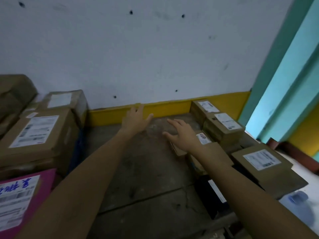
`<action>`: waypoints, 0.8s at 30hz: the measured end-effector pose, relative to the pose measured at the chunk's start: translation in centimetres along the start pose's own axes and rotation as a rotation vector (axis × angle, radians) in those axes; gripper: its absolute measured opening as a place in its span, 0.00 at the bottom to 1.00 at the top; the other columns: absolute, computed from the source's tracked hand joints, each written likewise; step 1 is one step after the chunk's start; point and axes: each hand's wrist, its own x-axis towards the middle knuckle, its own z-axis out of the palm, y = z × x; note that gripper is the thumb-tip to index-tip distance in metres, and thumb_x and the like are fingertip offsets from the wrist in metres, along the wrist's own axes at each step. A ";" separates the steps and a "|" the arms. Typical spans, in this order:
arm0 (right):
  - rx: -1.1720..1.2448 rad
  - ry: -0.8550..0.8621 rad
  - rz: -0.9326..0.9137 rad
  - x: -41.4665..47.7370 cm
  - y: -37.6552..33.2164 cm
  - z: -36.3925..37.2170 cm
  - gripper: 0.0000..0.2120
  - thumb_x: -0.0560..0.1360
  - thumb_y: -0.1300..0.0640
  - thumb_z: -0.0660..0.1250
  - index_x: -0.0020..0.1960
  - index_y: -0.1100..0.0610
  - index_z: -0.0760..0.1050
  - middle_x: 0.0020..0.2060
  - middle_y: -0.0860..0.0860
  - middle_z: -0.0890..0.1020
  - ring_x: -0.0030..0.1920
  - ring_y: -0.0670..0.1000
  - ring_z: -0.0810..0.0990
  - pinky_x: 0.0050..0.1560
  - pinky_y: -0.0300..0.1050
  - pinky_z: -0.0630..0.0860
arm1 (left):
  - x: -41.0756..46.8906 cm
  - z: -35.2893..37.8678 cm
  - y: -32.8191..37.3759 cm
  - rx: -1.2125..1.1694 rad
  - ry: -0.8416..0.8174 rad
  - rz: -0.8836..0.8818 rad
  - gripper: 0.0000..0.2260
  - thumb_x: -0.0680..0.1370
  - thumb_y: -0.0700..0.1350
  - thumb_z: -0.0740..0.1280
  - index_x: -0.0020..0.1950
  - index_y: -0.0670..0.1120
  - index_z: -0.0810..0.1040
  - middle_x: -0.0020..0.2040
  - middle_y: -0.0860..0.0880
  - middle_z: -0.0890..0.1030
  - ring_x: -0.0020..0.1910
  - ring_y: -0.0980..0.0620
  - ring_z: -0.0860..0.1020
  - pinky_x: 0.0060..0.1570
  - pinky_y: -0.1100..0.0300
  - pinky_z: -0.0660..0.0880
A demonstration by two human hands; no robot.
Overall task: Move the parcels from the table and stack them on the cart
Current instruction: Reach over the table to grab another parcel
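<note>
Both my arms reach forward over a bare grey floor strip. My left hand (135,119) is spread with straight fingers and holds nothing. My right hand (181,134) is also spread and empty, hovering just left of a small brown parcel (179,150) with a white label. More brown labelled parcels are stacked on the right: one at the far corner (201,109), one nearer (224,130), and a flat one (269,171) closest to me. On the left stand a large brown parcel (39,135), another behind it (69,100) and a pink parcel (22,199).
A white wall with a yellow base band (165,109) closes the far side. A turquoise door frame (283,83) rises at the right. A black box (212,195) lies under the right stack. A white surface (303,200) with a bluish object shows at the lower right.
</note>
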 end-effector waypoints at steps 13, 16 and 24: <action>-0.023 -0.221 0.272 4.5 17.2 1.9 0.34 0.74 0.36 0.60 0.75 0.48 0.56 0.74 0.55 0.59 0.72 0.62 0.59 0.68 0.58 0.61 | 5.9 13.7 5.4 -0.031 -0.270 -0.185 0.27 0.80 0.58 0.54 0.77 0.53 0.50 0.75 0.39 0.56 0.72 0.36 0.59 0.67 0.40 0.63; -0.054 -0.333 0.311 5.8 20.6 2.5 0.35 0.73 0.34 0.59 0.75 0.49 0.56 0.74 0.57 0.58 0.71 0.65 0.59 0.68 0.61 0.60 | 6.4 17.0 6.3 -0.050 -0.325 -0.244 0.26 0.80 0.57 0.54 0.77 0.55 0.51 0.75 0.38 0.54 0.73 0.35 0.58 0.67 0.40 0.62; -0.034 -0.584 0.378 8.0 24.0 5.0 0.38 0.72 0.33 0.60 0.75 0.50 0.53 0.74 0.60 0.50 0.71 0.64 0.60 0.68 0.61 0.62 | 6.3 23.0 6.4 -0.040 -0.428 -0.361 0.24 0.80 0.56 0.55 0.75 0.52 0.57 0.73 0.38 0.58 0.70 0.36 0.62 0.67 0.43 0.64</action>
